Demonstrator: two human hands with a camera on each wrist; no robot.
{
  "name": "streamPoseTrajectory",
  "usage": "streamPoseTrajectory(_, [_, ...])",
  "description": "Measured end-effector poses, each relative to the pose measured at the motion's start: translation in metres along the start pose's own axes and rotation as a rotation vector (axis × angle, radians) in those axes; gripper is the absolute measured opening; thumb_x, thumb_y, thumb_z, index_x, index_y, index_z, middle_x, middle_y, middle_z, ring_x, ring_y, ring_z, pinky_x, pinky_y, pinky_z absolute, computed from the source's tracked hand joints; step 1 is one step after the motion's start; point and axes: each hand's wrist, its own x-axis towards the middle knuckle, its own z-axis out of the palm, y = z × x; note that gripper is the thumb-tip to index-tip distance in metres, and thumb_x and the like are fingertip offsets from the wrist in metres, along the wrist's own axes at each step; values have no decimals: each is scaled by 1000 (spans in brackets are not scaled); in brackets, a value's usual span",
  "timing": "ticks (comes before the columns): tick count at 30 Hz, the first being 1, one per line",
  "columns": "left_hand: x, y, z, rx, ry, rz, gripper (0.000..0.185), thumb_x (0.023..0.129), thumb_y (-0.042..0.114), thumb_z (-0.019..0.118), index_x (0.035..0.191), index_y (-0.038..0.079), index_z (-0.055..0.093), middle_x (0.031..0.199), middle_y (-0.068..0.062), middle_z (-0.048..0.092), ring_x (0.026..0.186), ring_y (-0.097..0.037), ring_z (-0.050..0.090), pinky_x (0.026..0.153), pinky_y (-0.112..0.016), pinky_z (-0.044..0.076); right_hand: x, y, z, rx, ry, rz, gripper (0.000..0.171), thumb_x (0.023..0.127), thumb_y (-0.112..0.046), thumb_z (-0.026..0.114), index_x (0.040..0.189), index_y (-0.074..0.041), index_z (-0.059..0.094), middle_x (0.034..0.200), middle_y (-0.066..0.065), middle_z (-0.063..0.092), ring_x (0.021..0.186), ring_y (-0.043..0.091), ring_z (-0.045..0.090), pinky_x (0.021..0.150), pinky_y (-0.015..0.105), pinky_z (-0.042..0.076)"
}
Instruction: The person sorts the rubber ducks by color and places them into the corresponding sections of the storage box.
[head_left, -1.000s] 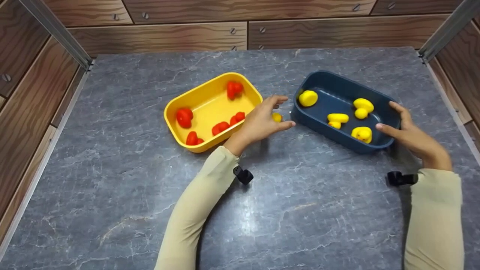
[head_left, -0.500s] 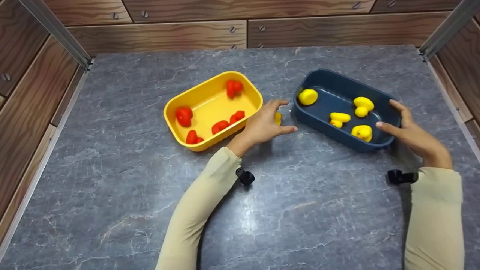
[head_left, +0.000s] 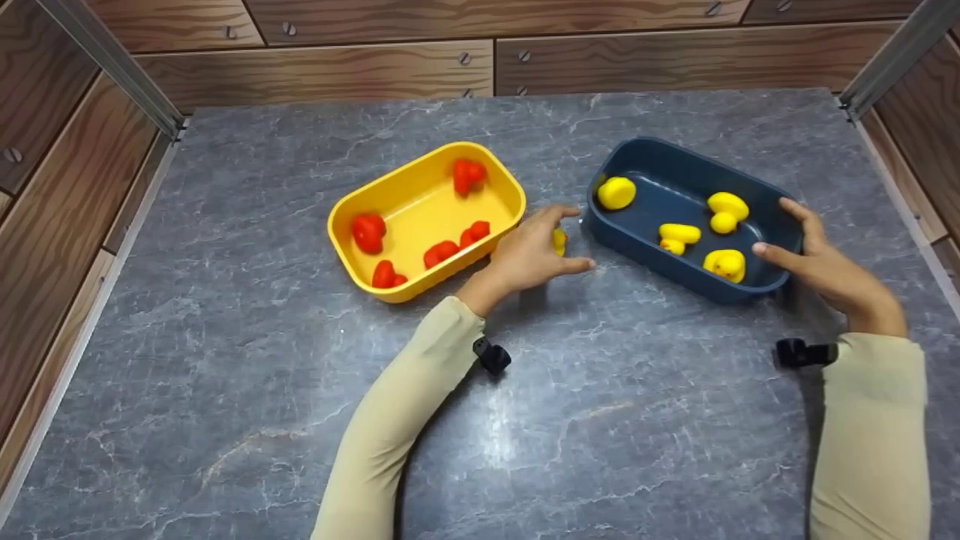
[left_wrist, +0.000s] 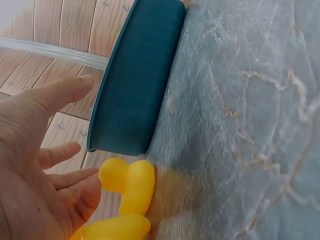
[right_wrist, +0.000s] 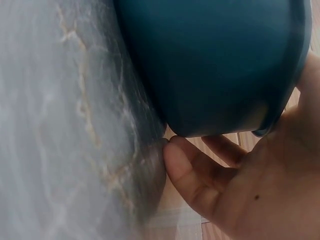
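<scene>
From the head camera we judge the sorting nearly finished: four yellow ducks [head_left: 679,223] already lie in the blue tray [head_left: 628,238], several red toys [head_left: 424,227] lie in the yellow tray [head_left: 350,247], and one loose yellow duck [head_left: 559,241] remains on the table, in the gap between the two trays. Our left hand [head_left: 529,251] cups over it, fingers curved and apart, the duck just under the fingertips; we cannot tell from here whether they touch it. Our right hand [head_left: 821,264] holds the blue tray's far end, thumb on the near rim and fingers over the end wall.

From the left wrist we see the duck [left_wrist: 127,192] lying on the stone just beyond our fingertips [left_wrist: 70,150], not yet pinched, with the fingers spread and the thumb stretched above it. The blue tray's wall [left_wrist: 137,80] stands just past the duck.

From the right wrist, our thumb [right_wrist: 187,172] rests by the tray's lower edge, the remaining fingers wrapping behind the blue wall [right_wrist: 215,65].

The surface is grey veined stone [head_left: 525,420], matt and bare around the trays. Brown wood-grain panels [head_left: 322,71] with screws wall it in, with metal rails [head_left: 112,64] at the corners.
</scene>
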Motion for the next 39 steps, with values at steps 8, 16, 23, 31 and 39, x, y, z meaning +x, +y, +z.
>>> streamPoseTrajectory(8, [-1, -2, 0, 29, 34, -3, 72, 78, 44, 77, 140, 26, 46, 142, 1, 50, 124, -14, 51, 100, -35, 44, 0, -2, 0, -4, 2, 5, 89, 99, -41, 49, 150, -31, -23, 153, 18, -33, 144, 42, -13, 120, 46, 0])
streamPoseTrajectory(16, [1, -1, -2, 60, 19, -40, 66, 80, 36, 77, 139, 25, 49, 140, 3, 52, 115, -14, 54, 92, -33, 47, 0, 0, 0, -17, 6, 6, 87, 99, -41, 48, 150, -31, -21, 153, 19, -32, 144, 43, -9, 120, 35, 5])
streamPoseTrajectory(23, [2, -1, -2, 121, 26, -31, 57, 82, 25, 74, 135, 23, 53, 134, 2, 58, 113, -14, 57, 90, -32, 48, -1, 0, -1, -22, 6, 10, 86, 99, -42, 49, 150, -33, -20, 154, 18, -32, 144, 42, -7, 118, 25, 12])
streamPoseTrajectory(31, [2, -2, -2, 120, 17, -32, 49, 84, 19, 69, 132, 22, 58, 123, 2, 66, 108, -15, 61, 87, -32, 48, -1, -1, -1, -27, -1, 16, 87, 99, -42, 49, 150, -32, -21, 155, 18, -30, 145, 41, -7, 118, 25, 14])
streamPoseTrajectory(39, [3, -1, 0, 204, 19, -26, 42, 85, 17, 68, 127, 21, 62, 116, 2, 69, 104, -16, 62, 85, -33, 50, -1, -3, -2, -35, 1, 37, 91, 99, -41, 49, 150, -28, -25, 152, 22, -35, 143, 49, -13, 115, 60, 0])
